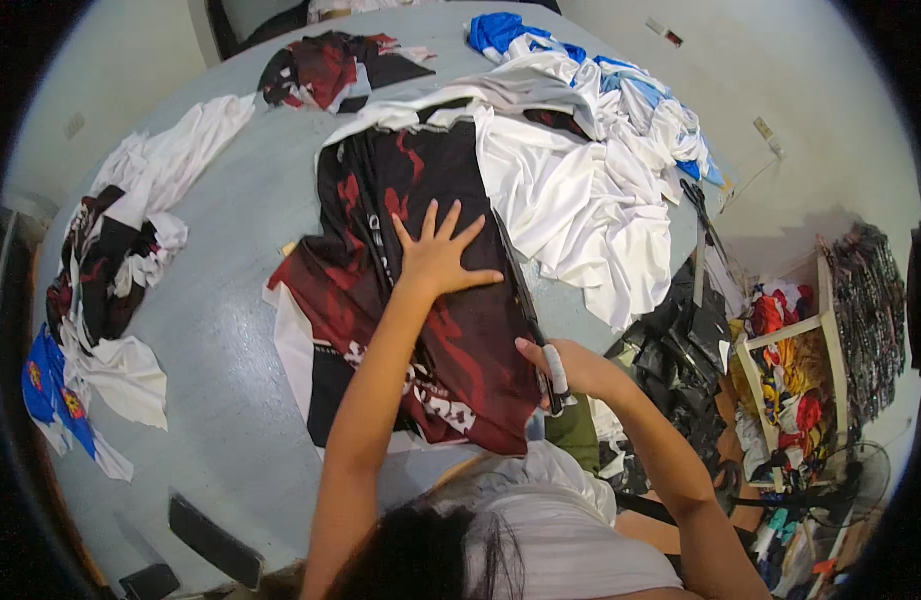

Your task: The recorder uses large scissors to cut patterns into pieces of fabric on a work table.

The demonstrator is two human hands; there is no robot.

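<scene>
Grip first: the right hand is closed around the near right edge of the big black-and-dark-red patterned fabric garment, fingers curled over a dark strip along that edge, one finger wrapped in what looks like white tape. The left hand has no grip at all; it lies flat, fingers fanned wide, palm pressing down on the middle of that same garment. That looks like pinning, holding the cloth flat and steady while the other hand works the edge.

Now the layout, big to small. The round grey bench carries everything, and the red-and-black garment is spread across its centre, its near hem close to the person's body. A large heap of white and blue cloth is piled to the far right, partly overlapping the garment's top edge. A scatter of white, black and blue pieces lies along the left rim. A smaller red-and-black bundle sits at the far side, well apart.

Arm pose: left arm stretched forward, nearly straight; right arm bent, wrist cocked inward toward the edge.
</scene>
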